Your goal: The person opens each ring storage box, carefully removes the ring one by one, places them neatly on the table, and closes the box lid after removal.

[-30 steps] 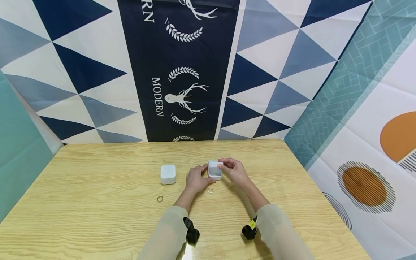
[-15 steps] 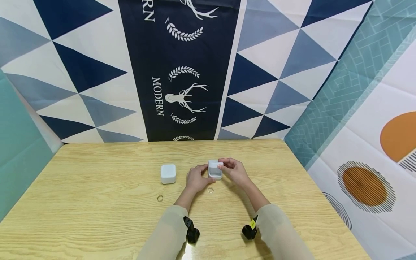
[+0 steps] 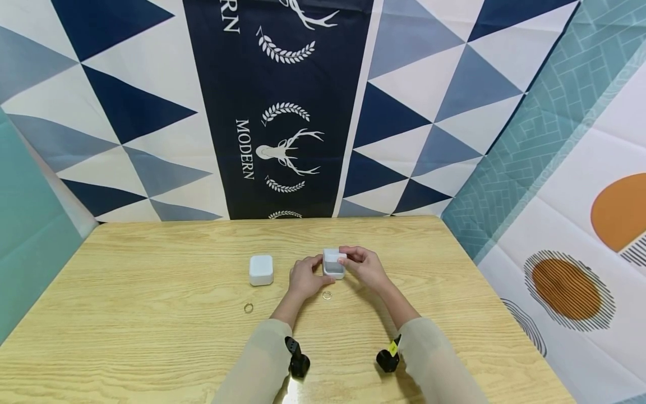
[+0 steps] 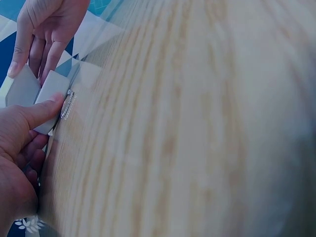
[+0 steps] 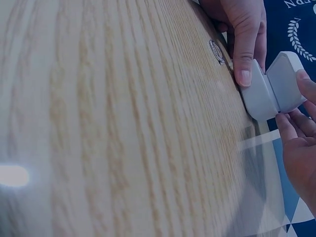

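A small white ring box stands on the table with its lid tilted up. My left hand holds the lower part of the box, its thumb on the front side. With thumb and fingers, my right hand pinches the raised lid at its right edge. Just in front of the box lies a ring, which looks studded with small stones in the left wrist view. The inside of the box is too small to make out.
A second white box, closed, stands left of my left hand. In front of it another ring lies on the wooden table. Patterned cloth hangs behind the table's back edge.
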The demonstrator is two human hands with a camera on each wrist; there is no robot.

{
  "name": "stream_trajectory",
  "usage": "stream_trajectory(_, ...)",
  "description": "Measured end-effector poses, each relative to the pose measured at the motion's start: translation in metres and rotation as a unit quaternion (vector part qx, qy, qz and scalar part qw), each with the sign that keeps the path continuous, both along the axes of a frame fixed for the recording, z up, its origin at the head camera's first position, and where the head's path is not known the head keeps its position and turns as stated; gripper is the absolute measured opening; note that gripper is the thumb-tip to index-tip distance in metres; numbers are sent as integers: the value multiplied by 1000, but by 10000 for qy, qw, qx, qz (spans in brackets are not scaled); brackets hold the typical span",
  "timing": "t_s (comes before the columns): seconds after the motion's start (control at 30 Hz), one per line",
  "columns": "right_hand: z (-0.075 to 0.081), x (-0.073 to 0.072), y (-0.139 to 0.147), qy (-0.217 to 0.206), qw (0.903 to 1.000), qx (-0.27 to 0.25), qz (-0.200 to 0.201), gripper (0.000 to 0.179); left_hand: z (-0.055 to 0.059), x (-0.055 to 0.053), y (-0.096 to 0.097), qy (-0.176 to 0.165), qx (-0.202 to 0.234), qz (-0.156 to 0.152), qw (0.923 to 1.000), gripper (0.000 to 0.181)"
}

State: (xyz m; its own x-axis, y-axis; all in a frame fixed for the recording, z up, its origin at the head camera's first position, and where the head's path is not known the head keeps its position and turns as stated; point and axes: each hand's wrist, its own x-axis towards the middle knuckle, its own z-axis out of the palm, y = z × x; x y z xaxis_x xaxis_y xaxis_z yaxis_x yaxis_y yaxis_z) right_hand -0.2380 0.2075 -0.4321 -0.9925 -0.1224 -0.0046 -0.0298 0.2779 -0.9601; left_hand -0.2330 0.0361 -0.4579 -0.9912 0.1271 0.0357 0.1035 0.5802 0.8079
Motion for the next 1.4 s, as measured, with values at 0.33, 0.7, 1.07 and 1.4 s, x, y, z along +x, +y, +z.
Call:
stream_trajectory(0.33, -4, -10, -3, 103, 9999, -55, -12, 33, -5, -12, -4, 145, 18, -51, 9999, 68)
stream_trajectory(0.7, -5, -12, -2, 71, 10000, 0, 39, 32, -7, -14, -4, 157, -25, -66, 9999, 68)
stream_trajectory(1.07, -5, -10, 0, 123, 9999, 48, 83, 31, -5, -9, -4, 310, 10, -91, 9995, 68)
stream_trajectory(1.4, -4, -9, 2, 184, 9997, 5, 183, 32, -4, -9, -2, 125, -45, -84, 9999, 69)
